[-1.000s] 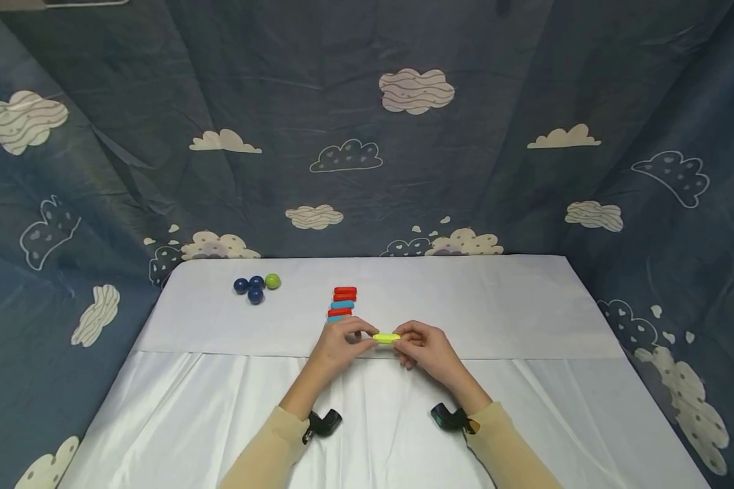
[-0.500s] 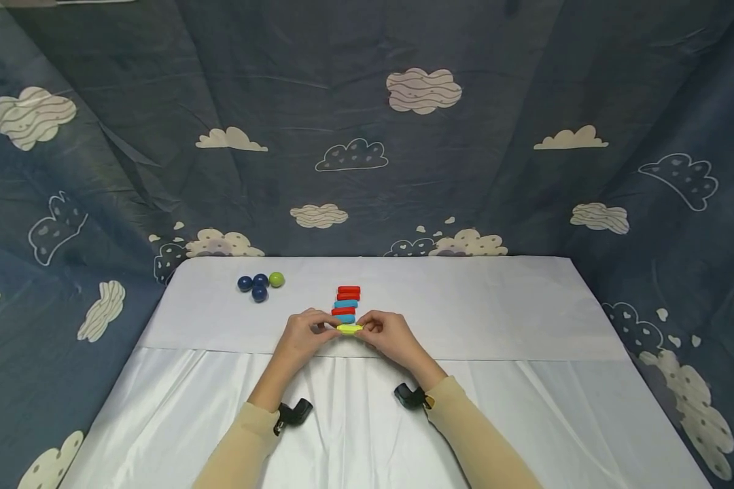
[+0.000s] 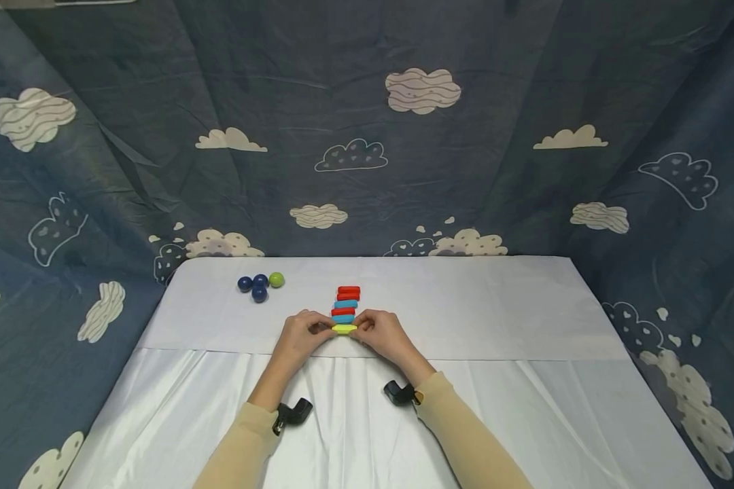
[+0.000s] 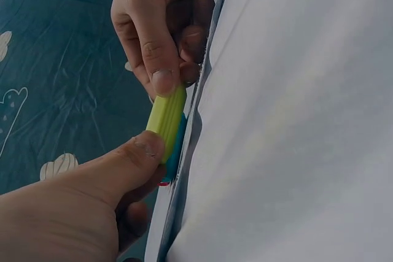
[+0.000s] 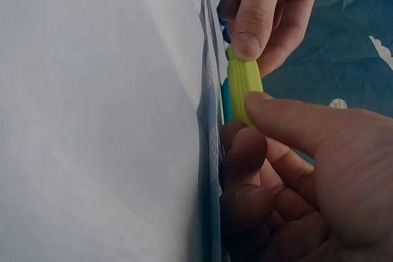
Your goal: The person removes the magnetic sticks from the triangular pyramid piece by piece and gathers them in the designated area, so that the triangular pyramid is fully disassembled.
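Note:
A short yellow-green ridged bar [image 3: 344,329] lies crosswise at the near end of a column of red and blue bars. My left hand [image 3: 298,337] pinches its left end between thumb and fingers; my right hand [image 3: 384,333] does the same at the right end. Directly beyond it is a blue bar [image 3: 344,319], then a red bar [image 3: 343,312], another blue bar [image 3: 345,304] and two red ones. Ridges run along the yellow-green bar [image 4: 167,118] in the left wrist view, where both thumbs press on it. Fingertips behind the bar are partly hidden.
Several dark blue balls [image 3: 259,293] and one green ball [image 3: 276,280] sit at the back left of the white-covered table [image 3: 465,305]. A dark cloud-patterned curtain [image 3: 367,102] encloses the back and sides. A fold crosses the cloth just nearer than the bars.
Both hands have carried the yellow-green bar leftward and slightly away, from right of the column to its near end. In the last half second it shifted slightly left, with the right hand following.

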The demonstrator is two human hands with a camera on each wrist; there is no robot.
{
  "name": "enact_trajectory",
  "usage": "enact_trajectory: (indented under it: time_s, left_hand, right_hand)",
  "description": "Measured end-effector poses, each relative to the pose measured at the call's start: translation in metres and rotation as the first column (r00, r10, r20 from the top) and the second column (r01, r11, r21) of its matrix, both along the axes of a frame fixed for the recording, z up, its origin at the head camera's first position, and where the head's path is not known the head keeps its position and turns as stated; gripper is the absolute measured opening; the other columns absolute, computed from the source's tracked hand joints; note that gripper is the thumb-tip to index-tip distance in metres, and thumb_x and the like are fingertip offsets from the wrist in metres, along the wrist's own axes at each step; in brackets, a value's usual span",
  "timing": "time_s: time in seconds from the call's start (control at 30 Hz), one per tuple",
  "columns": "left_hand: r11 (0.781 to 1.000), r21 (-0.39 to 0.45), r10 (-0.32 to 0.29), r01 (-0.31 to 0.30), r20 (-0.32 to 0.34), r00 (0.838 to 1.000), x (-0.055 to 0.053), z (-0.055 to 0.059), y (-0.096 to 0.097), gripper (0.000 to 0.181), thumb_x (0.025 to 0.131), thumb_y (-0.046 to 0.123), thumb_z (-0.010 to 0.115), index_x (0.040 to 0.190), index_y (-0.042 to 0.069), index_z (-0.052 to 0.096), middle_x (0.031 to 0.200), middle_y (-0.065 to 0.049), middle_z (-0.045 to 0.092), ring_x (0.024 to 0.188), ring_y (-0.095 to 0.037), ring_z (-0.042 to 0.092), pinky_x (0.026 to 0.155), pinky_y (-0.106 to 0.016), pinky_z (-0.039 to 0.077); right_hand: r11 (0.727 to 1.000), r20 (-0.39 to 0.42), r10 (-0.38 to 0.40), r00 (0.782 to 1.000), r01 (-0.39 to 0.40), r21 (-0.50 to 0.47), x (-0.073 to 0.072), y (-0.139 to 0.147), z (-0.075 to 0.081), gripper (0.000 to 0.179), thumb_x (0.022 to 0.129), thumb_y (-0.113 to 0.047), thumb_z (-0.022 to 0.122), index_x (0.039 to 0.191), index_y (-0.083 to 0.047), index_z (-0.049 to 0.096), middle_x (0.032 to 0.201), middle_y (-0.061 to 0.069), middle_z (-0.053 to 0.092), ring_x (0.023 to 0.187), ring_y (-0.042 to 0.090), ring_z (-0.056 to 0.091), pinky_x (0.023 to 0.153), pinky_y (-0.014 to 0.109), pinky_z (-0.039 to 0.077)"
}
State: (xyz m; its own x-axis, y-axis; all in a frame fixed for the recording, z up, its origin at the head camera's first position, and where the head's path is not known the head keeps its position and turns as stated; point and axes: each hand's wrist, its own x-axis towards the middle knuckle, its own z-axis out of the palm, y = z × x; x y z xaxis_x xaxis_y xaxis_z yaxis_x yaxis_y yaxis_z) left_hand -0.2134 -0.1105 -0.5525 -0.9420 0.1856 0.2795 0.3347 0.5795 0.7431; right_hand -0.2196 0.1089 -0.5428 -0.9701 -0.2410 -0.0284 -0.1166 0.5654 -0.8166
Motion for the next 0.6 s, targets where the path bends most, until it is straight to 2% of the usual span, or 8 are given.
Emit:
enact_trajectory:
  time_s: [0.3,0.6]
  left_hand:
    - [1.0,0.001,0.023,-0.023,0.029,0.999,0.0,-0.0032,-0.001,0.012,0.086,0.014,0.088,0.096,0.014,0.082,0.094,-0.001,0.078,0.081,-0.013,0.066,0.074,-0.025,0.054]
    - [0.999,0.012,0.038,-0.038,0.031,0.999,0.0026,-0.0032,0.0001,0.012,0.086,0.013,0.088,0.095,0.014,0.081,0.094,-0.002,0.077,0.08,-0.013,0.066,0.073,-0.025,0.054]
  right_hand:
    - [0.999,-0.002,-0.035,0.999,0.035,0.012,0.0002,-0.0035,0.0002,0.017,0.094,-0.018,0.08,0.107,-0.007,0.076,0.084,0.001,0.072,0.068,0.01,0.061,0.071,0.025,0.052]
    - [0.998,0.032,-0.063,0.997,0.064,-0.027,0.0011,-0.0035,-0.0009,0.014,0.094,-0.016,0.08,0.103,-0.007,0.074,0.083,0.002,0.071,0.062,0.01,0.062,0.066,0.024,0.052]
